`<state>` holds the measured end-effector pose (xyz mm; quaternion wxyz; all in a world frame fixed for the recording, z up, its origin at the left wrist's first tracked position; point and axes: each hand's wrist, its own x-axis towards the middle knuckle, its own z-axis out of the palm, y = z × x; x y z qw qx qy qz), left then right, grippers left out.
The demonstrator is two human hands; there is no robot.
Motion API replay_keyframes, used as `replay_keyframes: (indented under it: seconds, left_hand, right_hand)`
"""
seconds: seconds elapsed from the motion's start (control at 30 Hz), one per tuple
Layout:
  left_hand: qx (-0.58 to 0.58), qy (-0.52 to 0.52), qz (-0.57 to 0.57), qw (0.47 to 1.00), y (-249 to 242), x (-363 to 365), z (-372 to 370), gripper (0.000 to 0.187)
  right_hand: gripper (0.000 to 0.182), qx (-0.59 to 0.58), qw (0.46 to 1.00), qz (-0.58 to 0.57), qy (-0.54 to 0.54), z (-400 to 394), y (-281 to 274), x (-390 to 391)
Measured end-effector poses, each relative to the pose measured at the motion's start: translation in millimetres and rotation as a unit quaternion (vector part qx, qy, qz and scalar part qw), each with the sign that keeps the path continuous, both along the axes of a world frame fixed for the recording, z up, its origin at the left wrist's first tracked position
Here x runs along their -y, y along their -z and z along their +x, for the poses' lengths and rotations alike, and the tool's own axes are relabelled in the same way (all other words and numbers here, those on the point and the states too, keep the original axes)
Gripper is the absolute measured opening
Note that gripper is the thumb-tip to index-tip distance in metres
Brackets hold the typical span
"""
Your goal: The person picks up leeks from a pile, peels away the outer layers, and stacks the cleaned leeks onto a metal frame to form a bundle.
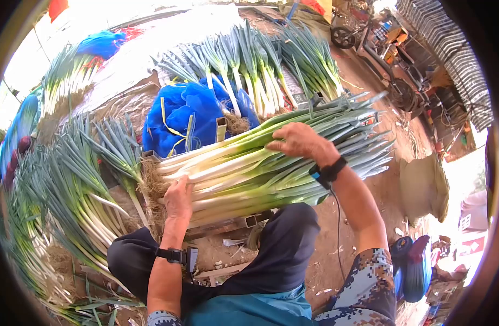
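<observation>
A large pile of long green onions (233, 168) lies crosswise in front of me on a metal frame, white root ends to the left and green leaves to the right. My left hand (177, 200) is closed over white stalks close to the roots, its fingertips partly hidden. Across the pile, my right hand (301, 142) rests on the upper green leaves with fingers apart and slightly bent. Square metal tube posts (221, 129) of the frame stick up behind the stalks.
Blue netting (179, 111) lies bunched behind the frame. More green onion bundles stand at the back (249, 65) and left (81, 185). A scooter (382, 60) is parked at the back right. Blue wrapped bundles (418, 269) lie at the lower right.
</observation>
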<state>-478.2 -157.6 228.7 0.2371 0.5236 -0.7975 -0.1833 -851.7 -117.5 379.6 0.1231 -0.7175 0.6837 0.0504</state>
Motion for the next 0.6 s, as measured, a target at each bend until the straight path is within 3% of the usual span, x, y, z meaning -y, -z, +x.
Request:
replay_keyframes:
  seconds: [0.03, 0.1, 0.17, 0.27, 0.3, 0.37, 0.53, 0.6]
  left_hand:
    - [0.004, -0.002, -0.007, 1.0, 2.2, -0.9, -0.2, 0.029]
    - [-0.004, -0.008, -0.022, 1.0, 3.1, -3.6, -1.9, 0.029]
    - [0.006, -0.014, -0.029, 0.999, 5.5, -5.3, -1.0, 0.028]
    - [0.033, -0.017, -0.04, 0.999, 13.7, -1.1, -1.2, 0.027]
    - [0.03, -0.018, -0.046, 0.998, 15.5, -2.1, -1.6, 0.027]
    - [0.026, -0.018, -0.057, 0.998, 17.0, -3.8, -1.8, 0.027]
    - [0.039, -0.025, -0.068, 0.997, 17.5, -4.2, 4.8, 0.029]
    - [0.006, -0.016, -0.078, 0.997, 23.0, -4.8, 1.4, 0.029]
  right_hand:
    - [0.052, 0.045, 0.997, 0.052, 0.029, -5.8, -5.4, 15.5]
    - [0.049, -0.084, 0.989, 0.02, -0.12, -74.9, 35.9, 53.7]
    - [0.052, -0.143, 0.975, 0.081, 0.15, -61.3, -14.8, 45.0]
    - [0.067, -0.283, 0.94, 0.07, 0.177, -87.6, -23.1, 27.1]
    - [0.073, -0.313, 0.915, 0.085, 0.238, -74.7, -47.6, 12.3]
    - [0.08, -0.26, 0.925, 0.057, 0.272, -92.1, -45.0, -13.2]
    - [0.078, -0.165, 0.925, 0.059, 0.338, -124.2, -20.0, -21.6]
    - [0.078, -0.151, 0.919, 0.039, 0.361, -130.6, -37.8, -21.3]
